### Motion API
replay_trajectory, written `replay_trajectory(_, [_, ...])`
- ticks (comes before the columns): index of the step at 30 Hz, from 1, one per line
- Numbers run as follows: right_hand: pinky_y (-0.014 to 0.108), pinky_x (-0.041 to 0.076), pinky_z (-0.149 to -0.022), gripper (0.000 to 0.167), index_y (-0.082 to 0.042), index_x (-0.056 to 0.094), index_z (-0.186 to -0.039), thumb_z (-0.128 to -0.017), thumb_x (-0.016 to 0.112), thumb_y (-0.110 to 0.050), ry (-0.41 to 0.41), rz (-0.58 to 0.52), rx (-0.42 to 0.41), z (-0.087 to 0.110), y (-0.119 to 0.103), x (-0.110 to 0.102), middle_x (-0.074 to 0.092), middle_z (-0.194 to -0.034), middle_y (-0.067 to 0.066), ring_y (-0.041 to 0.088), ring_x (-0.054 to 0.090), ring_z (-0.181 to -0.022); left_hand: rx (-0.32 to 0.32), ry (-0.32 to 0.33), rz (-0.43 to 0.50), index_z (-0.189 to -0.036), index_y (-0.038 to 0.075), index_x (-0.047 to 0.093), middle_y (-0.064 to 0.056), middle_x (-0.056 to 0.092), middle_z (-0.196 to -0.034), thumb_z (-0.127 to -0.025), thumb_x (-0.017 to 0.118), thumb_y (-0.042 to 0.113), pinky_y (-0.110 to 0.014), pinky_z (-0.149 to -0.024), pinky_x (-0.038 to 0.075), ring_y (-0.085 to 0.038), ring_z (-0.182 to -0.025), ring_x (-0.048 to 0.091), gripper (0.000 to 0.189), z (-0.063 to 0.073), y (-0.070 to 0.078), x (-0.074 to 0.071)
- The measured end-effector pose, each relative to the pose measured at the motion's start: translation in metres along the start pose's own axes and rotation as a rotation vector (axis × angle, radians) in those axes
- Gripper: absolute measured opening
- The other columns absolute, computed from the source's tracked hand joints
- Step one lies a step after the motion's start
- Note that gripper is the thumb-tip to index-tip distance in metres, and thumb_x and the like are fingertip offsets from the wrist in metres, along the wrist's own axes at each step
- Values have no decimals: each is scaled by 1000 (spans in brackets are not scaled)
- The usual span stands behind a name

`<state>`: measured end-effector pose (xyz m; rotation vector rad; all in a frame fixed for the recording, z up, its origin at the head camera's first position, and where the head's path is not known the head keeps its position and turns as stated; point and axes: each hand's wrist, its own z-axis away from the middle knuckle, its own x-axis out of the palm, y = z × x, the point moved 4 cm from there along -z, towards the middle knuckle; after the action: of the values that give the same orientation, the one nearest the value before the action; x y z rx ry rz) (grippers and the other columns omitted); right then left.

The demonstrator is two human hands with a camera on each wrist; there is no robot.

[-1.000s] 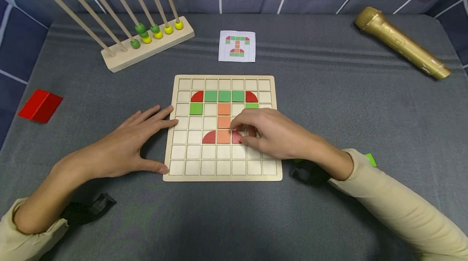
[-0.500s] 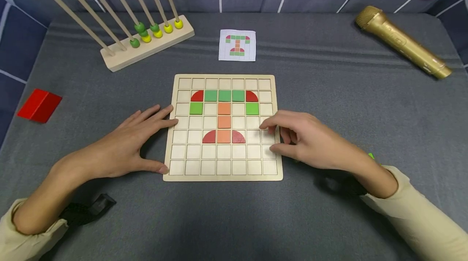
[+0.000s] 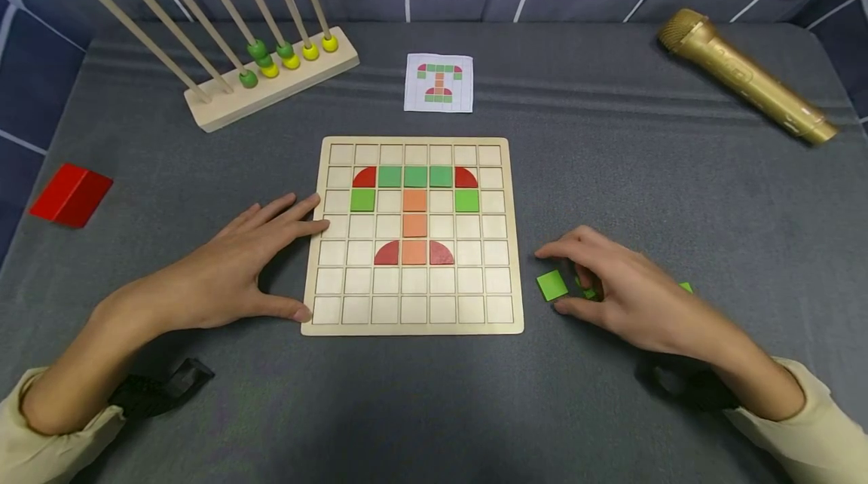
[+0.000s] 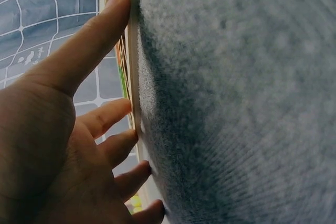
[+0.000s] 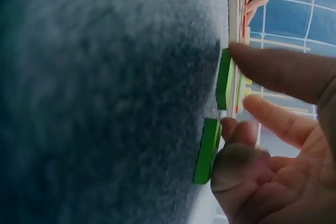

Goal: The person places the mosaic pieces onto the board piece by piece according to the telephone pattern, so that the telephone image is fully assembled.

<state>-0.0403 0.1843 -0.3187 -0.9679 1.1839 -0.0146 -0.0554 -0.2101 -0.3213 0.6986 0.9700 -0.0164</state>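
Observation:
A wooden grid board [image 3: 415, 329] lies in the middle of the table. On it are green square tiles [image 3: 415, 176], orange square tiles [image 3: 414, 225] and red rounded-corner tiles [image 3: 441, 252]. My left hand [image 3: 237, 273] rests spread along the board's left edge, its fingertips and thumb touching the rim. Just right of the board, my right hand [image 3: 624, 288] is over loose green tiles, thumb and index finger apart and holding nothing that shows. One loose green tile [image 3: 552, 286] lies by those fingertips; others are partly hidden under the hand. The right wrist view shows two green tiles [image 5: 224, 80] near the thumb and fingers.
Behind the board lies a printed pattern card [image 3: 438, 83]. A bead rack [image 3: 271, 96] with tall wooden rods stands at the back left. A red block [image 3: 71, 196] lies at far left, and a gold microphone [image 3: 746, 77] at the back right.
My right hand has moved from the red tile at the board's lower middle, off to the right, down to the loose green tiles. My left hand has stayed at the board's edge.

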Motion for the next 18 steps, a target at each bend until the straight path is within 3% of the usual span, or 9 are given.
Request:
replay_trajectory(7, [23, 39, -56, 52, -15, 62, -126, -79, 83, -7, 7, 27, 20, -3, 0, 3, 53, -92, -11, 4, 45, -71, -11, -4, 3, -153, 14, 36, -8, 9, -165, -69, 75, 70, -65, -113, 0, -39, -148, 3, 108, -1, 0, 0])
replay_trajectory(13, [23, 39, -55, 49, -13, 64, -122, -77, 85, -9, 50, 78, -17, -5, -3, 4, 57, -92, -11, 1, 44, -65, -18, 18, 1, -151, 14, 39, -7, 11, -164, -67, 79, 66, -64, -113, 3, -38, -148, 5, 106, 0, 1, 1])
replay_trajectory(18, [22, 40, -55, 42, -10, 68, -115, -77, 85, -7, 57, 57, -37, -5, -3, 4, 57, -89, -12, 1, 45, -65, -16, 19, 1, -152, 14, 38, -6, 11, -164, -68, 79, 65, -64, -113, 2, -37, -149, 4, 106, 1, 1, 1])
